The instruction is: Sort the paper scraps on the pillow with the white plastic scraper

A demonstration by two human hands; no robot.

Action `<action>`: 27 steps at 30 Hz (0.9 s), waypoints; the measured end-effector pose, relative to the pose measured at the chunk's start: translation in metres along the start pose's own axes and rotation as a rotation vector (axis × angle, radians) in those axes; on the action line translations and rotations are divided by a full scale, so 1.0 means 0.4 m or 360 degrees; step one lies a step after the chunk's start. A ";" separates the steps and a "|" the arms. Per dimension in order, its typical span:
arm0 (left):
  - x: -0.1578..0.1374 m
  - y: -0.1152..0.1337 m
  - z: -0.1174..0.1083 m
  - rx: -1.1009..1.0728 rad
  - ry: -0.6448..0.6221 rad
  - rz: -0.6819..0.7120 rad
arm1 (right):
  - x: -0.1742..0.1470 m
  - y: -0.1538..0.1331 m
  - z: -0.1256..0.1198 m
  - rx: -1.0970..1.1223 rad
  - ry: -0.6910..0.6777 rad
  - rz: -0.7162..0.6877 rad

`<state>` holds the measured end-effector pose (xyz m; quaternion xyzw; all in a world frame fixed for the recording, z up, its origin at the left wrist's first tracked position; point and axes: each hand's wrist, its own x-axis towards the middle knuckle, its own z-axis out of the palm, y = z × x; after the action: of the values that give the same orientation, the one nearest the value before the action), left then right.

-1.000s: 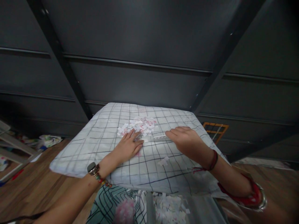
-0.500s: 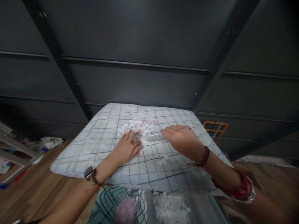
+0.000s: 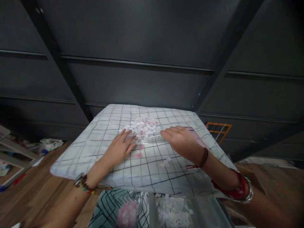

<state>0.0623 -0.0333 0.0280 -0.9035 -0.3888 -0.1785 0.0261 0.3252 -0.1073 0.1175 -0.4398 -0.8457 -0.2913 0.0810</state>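
Since the earlier frames my left hand (image 3: 120, 146) has drawn back toward my left, away from the clear ridged piece (image 3: 153, 138), and my right hand (image 3: 181, 141) has shifted a little leftward with that piece. More of a flat pink thing (image 3: 196, 138) now shows past my right wrist.

My left fingers are spread, with gaps between them and the thumb set apart from the rest; they hold nothing that I can see. Their tips lie at the near left edge of the pile of paper scraps (image 3: 145, 126), and whether they press on it I cannot tell.

My right fingers are curled narrow around one end of the clear piece, knuckles up, so their inner side is hidden. The piece points left out of my grip, low over the checked cloth (image 3: 95, 158), its far end at the near side of the pile.

The pile, white with some pink, sits around the middle of the cloth, between my hands and a little beyond them. Pink marks (image 3: 139, 155) stain the cloth just nearer me. A few loose scraps (image 3: 165, 163) lie apart from the pile, nearer me. Below the cloth's near edge, a grey see-through container (image 3: 152, 212) holds many more scraps, with a pink bundle (image 3: 128, 213) to its left.
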 end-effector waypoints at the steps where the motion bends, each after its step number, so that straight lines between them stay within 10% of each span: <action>1: -0.007 -0.017 -0.001 0.0013 0.0020 -0.0054 | -0.002 0.000 0.002 0.0011 -0.0019 -0.0001; 10: -0.049 -0.148 0.055 0.0025 0.0261 -0.0354 | -0.050 0.025 -0.025 -0.0084 0.0040 0.0108; 27: -0.049 -0.149 0.060 0.0115 0.0183 -0.0417 | -0.105 0.086 0.028 0.0391 0.0056 0.0058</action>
<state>0.0146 -0.0009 -0.0068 -0.8317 -0.5075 -0.2176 0.0572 0.3789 -0.1151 0.1065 -0.4367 -0.8653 -0.1916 0.1543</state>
